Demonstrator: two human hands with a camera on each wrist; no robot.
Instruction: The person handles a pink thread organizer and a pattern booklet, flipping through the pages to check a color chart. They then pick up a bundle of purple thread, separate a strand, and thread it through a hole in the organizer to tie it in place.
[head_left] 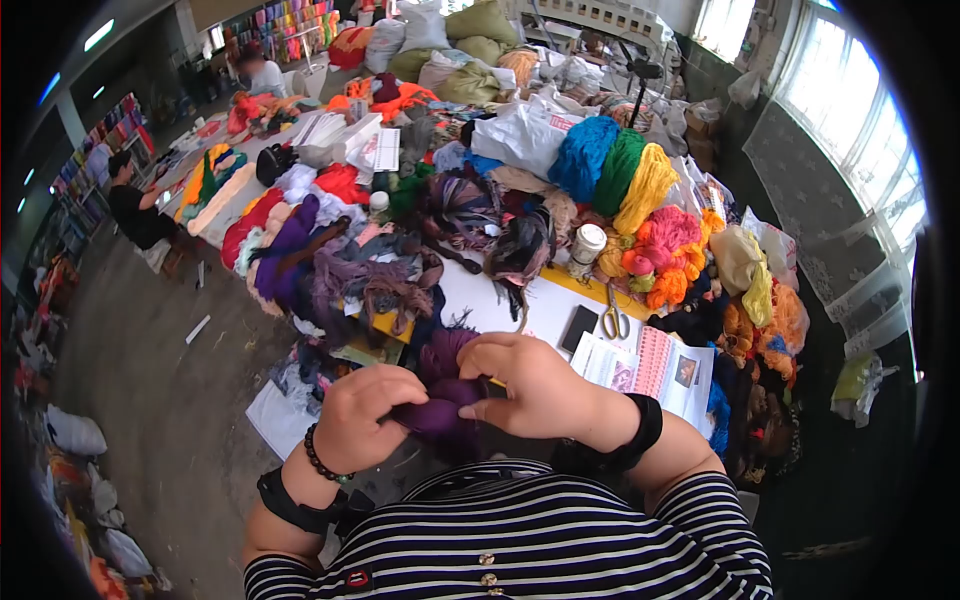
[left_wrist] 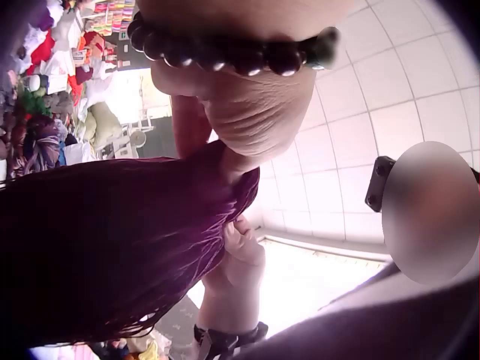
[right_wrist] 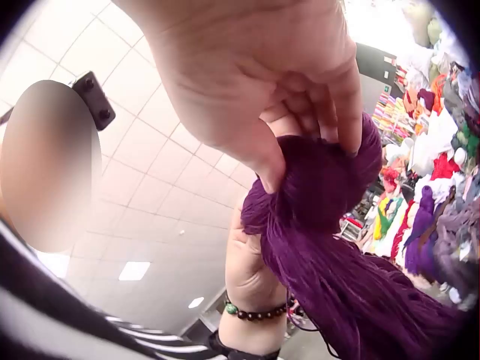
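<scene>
A dark purple skein of yarn (head_left: 432, 418) is held up in front of the striped shirt, between both hands. My left hand (head_left: 368, 412), with a beaded bracelet at its wrist, grips the skein's left part. From the other side my right hand (head_left: 530, 385) pinches it between thumb and fingers. In the right wrist view the yarn (right_wrist: 322, 217) bulges under the right fingertips and its loose strands hang downward. The left wrist view shows the strands (left_wrist: 112, 232) spread out below the left palm, whose fingertips are partly hidden by the yarn.
The table ahead carries heaps of coloured yarn, with blue (head_left: 585, 155) and yellow skeins (head_left: 645, 190) among them. Scissors (head_left: 613, 318), a black phone (head_left: 580, 328), a white jar (head_left: 588, 245) and an open notebook (head_left: 655, 362) lie at the right. A seated person (head_left: 140, 210) is at the far left.
</scene>
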